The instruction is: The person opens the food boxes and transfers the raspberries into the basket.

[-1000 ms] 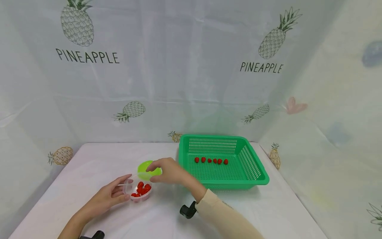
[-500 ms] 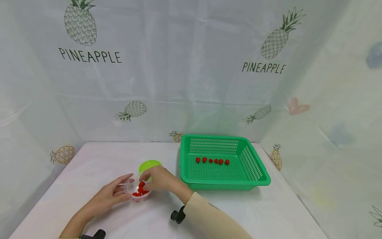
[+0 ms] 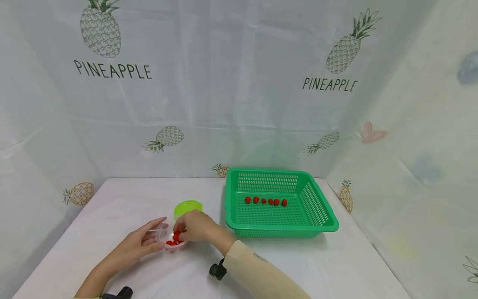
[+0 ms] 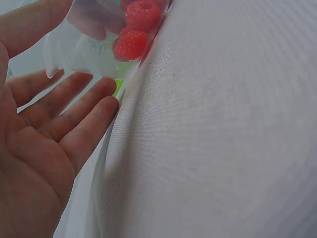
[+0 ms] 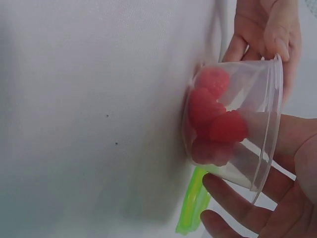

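A clear plastic cup (image 5: 247, 82) with several red raspberries (image 5: 204, 110) inside stands on the white-covered table. At its left side my left hand (image 3: 128, 249) holds it, thumb near the rim and fingers spread around the wall, as the left wrist view also shows. My right hand (image 3: 198, 226) reaches in over the rim, and its thumb and index finger pinch at a raspberry (image 5: 229, 126). Its other fingers stay outside the cup wall. Part of the cup's right side is hidden behind this hand in the head view.
Just behind the cup lies a bright green round lid (image 3: 188, 205). A green slatted basket (image 3: 280, 228) stands to the right, with a row of several raspberries (image 3: 263, 201) on its floor. A curtain (image 3: 231, 104) printed with pineapples hangs behind the table.
My right hand has moved left and down from above the lid into the cup, its fingers closing in on the raspberries. My left hand keeps its place on the cup.
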A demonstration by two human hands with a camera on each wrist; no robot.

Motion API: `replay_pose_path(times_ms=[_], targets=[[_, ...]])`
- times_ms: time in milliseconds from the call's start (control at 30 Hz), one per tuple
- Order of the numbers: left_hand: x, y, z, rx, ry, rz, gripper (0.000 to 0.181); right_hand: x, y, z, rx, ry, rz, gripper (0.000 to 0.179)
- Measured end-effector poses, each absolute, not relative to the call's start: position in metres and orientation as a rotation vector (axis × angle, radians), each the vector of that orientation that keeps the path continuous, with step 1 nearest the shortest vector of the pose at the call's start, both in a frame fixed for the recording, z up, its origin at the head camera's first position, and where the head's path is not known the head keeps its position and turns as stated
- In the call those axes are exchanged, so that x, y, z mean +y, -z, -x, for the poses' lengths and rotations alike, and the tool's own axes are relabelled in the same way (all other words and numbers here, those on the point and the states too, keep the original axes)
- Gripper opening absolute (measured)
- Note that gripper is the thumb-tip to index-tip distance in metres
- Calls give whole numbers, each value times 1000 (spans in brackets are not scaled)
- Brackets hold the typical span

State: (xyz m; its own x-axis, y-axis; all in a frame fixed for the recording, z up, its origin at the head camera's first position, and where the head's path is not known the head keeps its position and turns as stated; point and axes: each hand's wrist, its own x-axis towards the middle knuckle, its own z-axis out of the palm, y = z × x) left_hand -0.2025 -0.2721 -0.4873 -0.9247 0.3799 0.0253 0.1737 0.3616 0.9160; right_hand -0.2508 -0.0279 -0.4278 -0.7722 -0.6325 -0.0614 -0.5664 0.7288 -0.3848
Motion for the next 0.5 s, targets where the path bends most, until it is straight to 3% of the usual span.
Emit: replay_pose_path(times_ms=[500], targets=[[-272,487,202,2454,-1581,-525,82,-35,431,249,2672,570,939,23]])
